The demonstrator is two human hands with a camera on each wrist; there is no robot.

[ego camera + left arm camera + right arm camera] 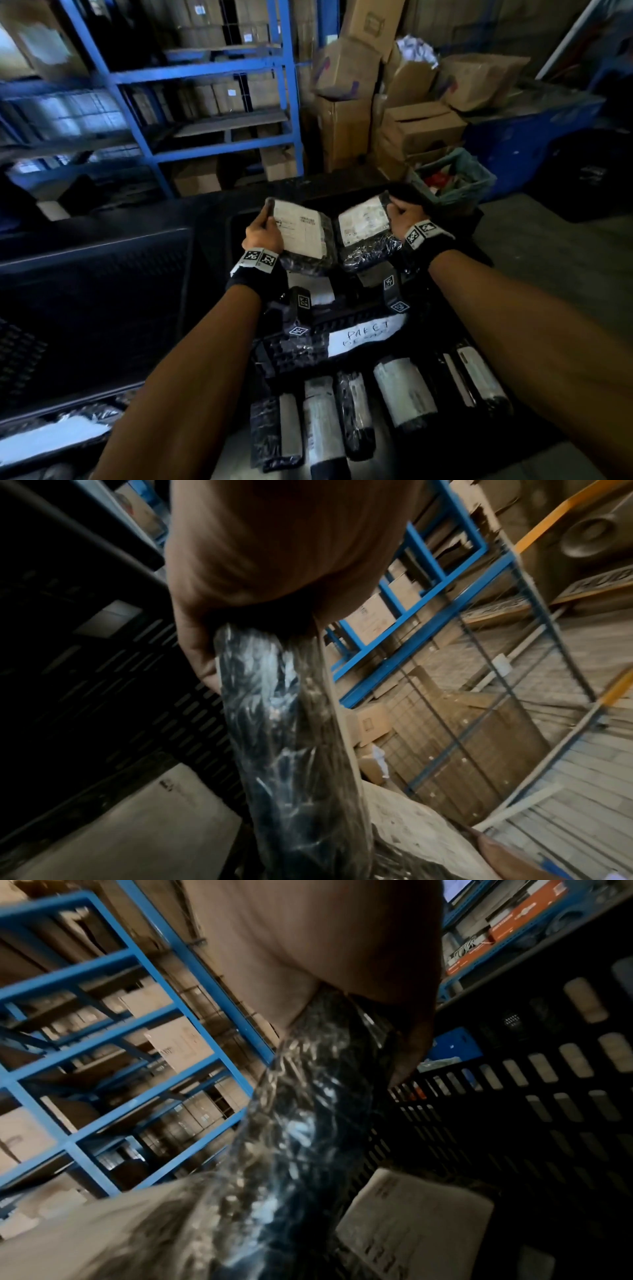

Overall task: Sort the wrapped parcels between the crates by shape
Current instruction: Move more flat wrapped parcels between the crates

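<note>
My left hand point(262, 230) grips the left edge of a flat black-wrapped parcel point(303, 236) with a white label. My right hand point(399, 214) grips the right edge of a second flat black parcel point(364, 229), also labelled. Both parcels hang side by side above a black slotted crate point(352, 317) that bears a paper sign reading "PAKET". The left wrist view shows my fingers point(195, 653) round the shiny black parcel point(284, 737). In the right wrist view the other parcel point(308, 1110) runs down from my palm, above a labelled parcel point(411, 1221) in the crate.
Several long roll-shaped wrapped parcels point(404, 394) lie in a near crate below my arms. Another black crate point(85, 308) stands at the left. Blue shelving point(205, 72) and stacked cardboard boxes point(421, 126) fill the back. A teal bin point(455, 181) sits at the right.
</note>
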